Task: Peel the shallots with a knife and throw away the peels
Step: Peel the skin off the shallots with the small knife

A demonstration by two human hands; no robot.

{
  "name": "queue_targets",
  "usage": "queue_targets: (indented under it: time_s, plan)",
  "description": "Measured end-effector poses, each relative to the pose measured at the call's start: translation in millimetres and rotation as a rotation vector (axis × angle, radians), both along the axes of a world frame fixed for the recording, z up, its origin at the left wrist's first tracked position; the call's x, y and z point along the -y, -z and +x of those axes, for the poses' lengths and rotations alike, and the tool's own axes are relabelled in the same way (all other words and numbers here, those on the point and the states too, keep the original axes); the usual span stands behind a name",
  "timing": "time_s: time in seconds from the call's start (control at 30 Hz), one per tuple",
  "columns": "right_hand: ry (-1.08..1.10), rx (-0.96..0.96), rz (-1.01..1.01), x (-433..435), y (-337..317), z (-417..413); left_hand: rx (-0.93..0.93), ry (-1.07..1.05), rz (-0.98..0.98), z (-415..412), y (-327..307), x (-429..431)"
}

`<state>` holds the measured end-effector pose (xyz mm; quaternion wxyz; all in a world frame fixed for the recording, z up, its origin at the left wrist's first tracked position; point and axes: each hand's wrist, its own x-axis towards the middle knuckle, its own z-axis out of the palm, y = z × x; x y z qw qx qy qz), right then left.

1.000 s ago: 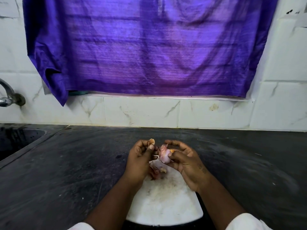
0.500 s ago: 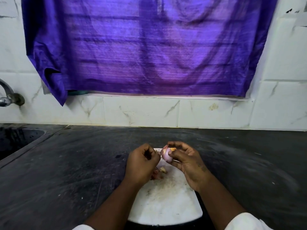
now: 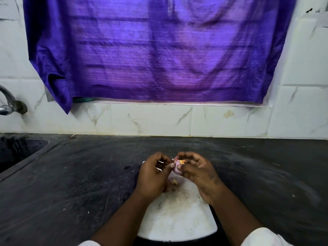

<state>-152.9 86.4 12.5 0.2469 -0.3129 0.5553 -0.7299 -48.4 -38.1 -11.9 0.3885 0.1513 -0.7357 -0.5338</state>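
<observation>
A pale pink shallot is pinched between the thumb and fingers of my right hand, a little above the far end of a white cutting board. An orange-brown scrap of skin clings to the shallot's top. My left hand is curled right beside it, with its thumb tip pressed on the shallot's left side. Loose peels lie on the board under the hands. No knife shows clearly; my left fingers hide what they hold.
The board rests on a dark stone counter. A sink with a metal tap is at the far left. A tiled wall and a purple curtain stand behind the counter.
My left hand, which had pulled a strip of skin away from the shallot, has come back against it. The pulled peel now lies on the board. The right hand has kept its hold.
</observation>
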Motion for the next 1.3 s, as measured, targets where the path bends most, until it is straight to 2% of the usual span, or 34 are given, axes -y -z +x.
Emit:
queue_targets:
  time_s: [0.13,0.3,0.43,0.73,0.87,1.07,1.3]
  plan:
    - [0.002,-0.023,0.011,-0.4,-0.7,1.2,0.008,0.044,0.050,-0.6,-1.2,-1.4]
    - [-0.007,0.009,-0.022,-1.1,-2.1,0.5,0.023,0.151,0.255,0.5,-4.6,-5.1]
    - [-0.006,0.025,-0.046,-1.0,-3.1,1.1,0.032,0.216,0.345,2.9,-8.5,-7.9]
    - [-0.071,0.187,-0.196,-3.3,-8.7,-0.2,-0.063,0.329,0.580,4.1,-13.7,-6.8]
    - [-0.110,0.195,-0.242,-4.7,-11.8,0.8,-0.077,0.204,0.424,4.6,-10.9,-4.4]
    - [-0.079,0.160,-0.181,-3.5,-7.8,0.5,-0.094,0.149,0.238,5.3,-12.7,-11.5]
    - [-0.106,0.123,-0.095,-2.3,-4.7,2.7,-0.103,0.143,0.257,6.3,-11.6,-9.2]
